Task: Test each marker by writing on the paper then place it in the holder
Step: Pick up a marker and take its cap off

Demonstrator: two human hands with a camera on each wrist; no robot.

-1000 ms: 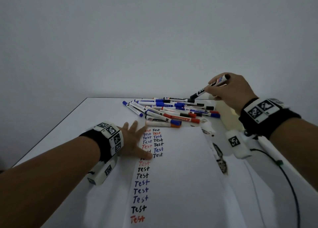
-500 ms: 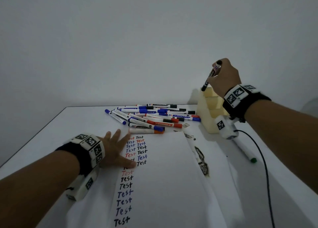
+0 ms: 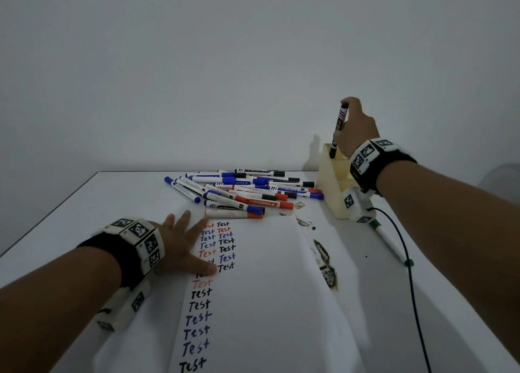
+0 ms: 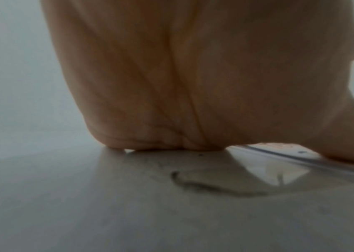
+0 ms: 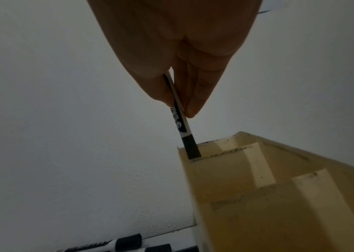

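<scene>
My right hand point(image 3: 356, 127) pinches a black marker point(image 3: 338, 127) upright, cap down, over the cream stepped holder point(image 3: 333, 192). In the right wrist view the black marker point(image 5: 182, 126) has its cap tip just inside the rear compartment of the holder point(image 5: 279, 196), with thumb and fingers point(image 5: 191, 95) clamped on its barrel. My left hand point(image 3: 183, 248) lies flat with spread fingers on the white paper point(image 3: 267, 302), beside columns of "Test" written in black, blue and red. A heap of capped markers point(image 3: 242, 192) lies behind the paper. The left wrist view shows only my palm point(image 4: 193, 76) on the table.
A green-capped marker point(image 3: 389, 240) lies right of the holder, by a black cable point(image 3: 413, 288) running toward me. Dark ink stains point(image 3: 326, 263) mark the table along the paper's right edge. The table's left edge point(image 3: 47, 215) runs diagonally; a plain wall stands behind.
My right hand carried the black marker from above the heap rightward to the holder and turned it from slanted to upright, cap down. The left hand stayed flat on the paper.
</scene>
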